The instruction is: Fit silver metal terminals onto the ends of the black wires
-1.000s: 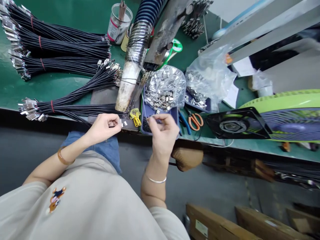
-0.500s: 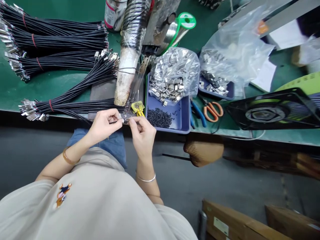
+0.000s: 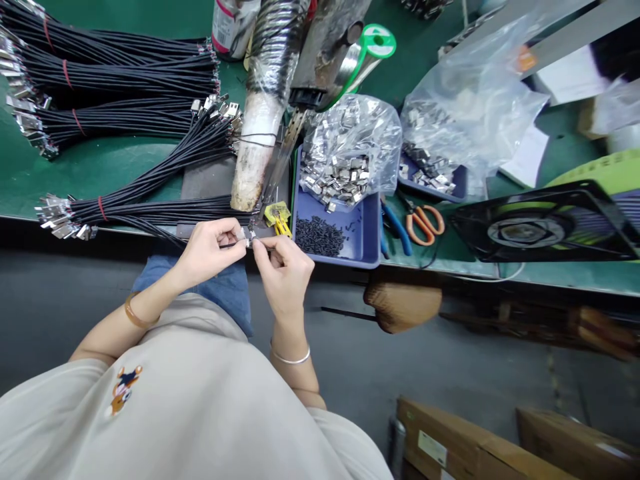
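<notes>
My left hand (image 3: pixel 211 250) pinches a black cable (image 3: pixel 229 245) close to its end at the bench's front edge. A small metal connector (image 3: pixel 249 235) shows between my fingertips. My right hand (image 3: pixel 284 267) is closed beside it, thumb and forefinger meeting at that connector; a thin dark piece shows at these fingers, too small to name. Just above hang the sooty nozzle of a wrapped duct (image 3: pixel 246 190) and a thin metal soldering tip. A yellow clip-like piece (image 3: pixel 278 217) lies right of the fingertips. Bundled black cables (image 3: pixel 175 210) stretch out to the left.
A blue tray (image 3: pixel 367 247) holds short black tubes (image 3: pixel 320 235) and a bag of metal connectors (image 3: pixel 345 173). To its right lie blue-handled pliers (image 3: pixel 397 228), orange scissors (image 3: pixel 425 223) and a black fan (image 3: pixel 540 227). A green solder spool (image 3: pixel 373 43) stands behind.
The fingertips of my right hand have shifted slightly left, nearer the connector. My left hand stays nearly in place. The view has moved a little.
</notes>
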Tool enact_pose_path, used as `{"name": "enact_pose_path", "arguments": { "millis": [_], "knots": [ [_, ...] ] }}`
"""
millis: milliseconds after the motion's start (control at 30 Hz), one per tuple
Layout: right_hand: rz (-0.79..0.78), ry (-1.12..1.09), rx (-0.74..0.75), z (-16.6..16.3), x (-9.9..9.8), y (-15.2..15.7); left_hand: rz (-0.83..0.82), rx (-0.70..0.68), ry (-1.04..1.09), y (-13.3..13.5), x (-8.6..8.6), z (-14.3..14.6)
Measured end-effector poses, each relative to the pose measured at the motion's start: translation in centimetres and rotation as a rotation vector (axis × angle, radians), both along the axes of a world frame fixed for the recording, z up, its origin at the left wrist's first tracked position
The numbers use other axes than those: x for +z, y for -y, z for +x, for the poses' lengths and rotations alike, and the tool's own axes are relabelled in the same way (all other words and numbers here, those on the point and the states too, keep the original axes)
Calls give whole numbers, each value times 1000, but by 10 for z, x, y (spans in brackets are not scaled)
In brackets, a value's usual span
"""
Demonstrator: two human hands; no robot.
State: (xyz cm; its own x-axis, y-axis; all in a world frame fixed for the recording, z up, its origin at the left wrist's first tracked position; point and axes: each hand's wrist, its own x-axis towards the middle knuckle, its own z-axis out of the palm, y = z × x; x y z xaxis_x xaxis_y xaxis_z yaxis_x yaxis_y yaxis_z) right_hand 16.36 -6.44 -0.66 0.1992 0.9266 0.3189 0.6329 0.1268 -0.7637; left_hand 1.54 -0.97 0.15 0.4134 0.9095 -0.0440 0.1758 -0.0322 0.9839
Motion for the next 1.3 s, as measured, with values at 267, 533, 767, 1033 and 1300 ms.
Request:
{"name": "enact_pose_path", "arguments": {
  "millis": [267,533,767,1033,1300],
  "knots": [
    [-73,-190,-14,-5,0,0,-1,-28,23,-1,0,-1],
    [-30,-318,-139,6,-1,1,-6,3,43,0,-2,-2],
    [-104,-198,-6,4,-1,2,8,4,41,-1,-3,-1],
    [-84,-81,7,-1,1,1,28,-11,35,0,-2,0],
    [-90,-212,-112,4,-3,-1,75,-101,104,-3,-2,-8]
  ]
}}
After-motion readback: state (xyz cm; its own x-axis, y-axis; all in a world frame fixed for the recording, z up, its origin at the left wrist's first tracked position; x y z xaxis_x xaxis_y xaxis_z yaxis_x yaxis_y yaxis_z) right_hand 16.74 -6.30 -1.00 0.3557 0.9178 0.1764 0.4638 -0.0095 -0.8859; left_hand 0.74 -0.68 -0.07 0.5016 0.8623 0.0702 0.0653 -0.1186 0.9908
